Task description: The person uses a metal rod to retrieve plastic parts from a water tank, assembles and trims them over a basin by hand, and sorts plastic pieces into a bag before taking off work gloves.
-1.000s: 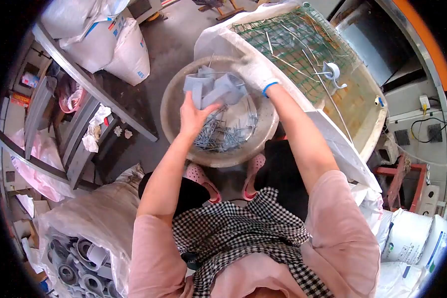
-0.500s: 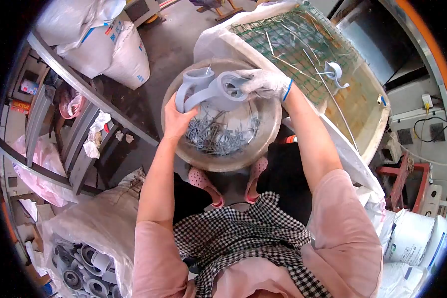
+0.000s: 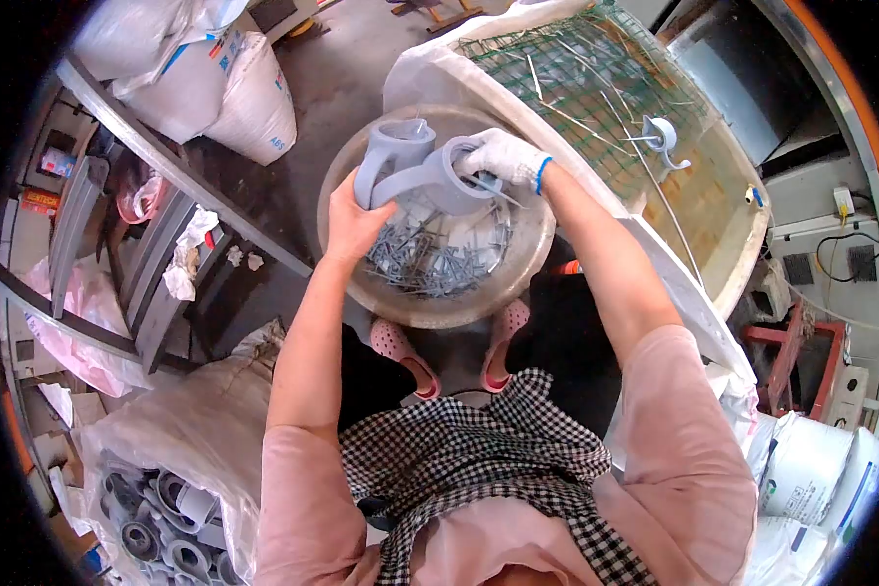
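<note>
While the left hand [image 3: 355,223] grips grey fittings [image 3: 443,188] above the basin [image 3: 534,250], the gloved right hand [image 3: 506,158], closure unclear from here, touches one; loose strips [image 3: 430,262] suggest partial progress, one protruding strip [image 3: 506,196] remaining

Grey fittings [image 3: 400,153]; blk/wht chk apron [image 3: 469,435]; pink clogs [image 3: 393,342]; grn mesh [image 3: 568,90].

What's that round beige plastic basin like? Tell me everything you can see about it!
The round beige basin looks like plastic, with a wide rim and darker smudges. It sits upright, open at the top, near the pink holed clogs and beside the pale rectangular tub. A heap of thin grey plastic-looking sticks lies in it. Grey ring-ended plastic parts, held above it, hide some of its far side. What it rests on is hidden.
</note>
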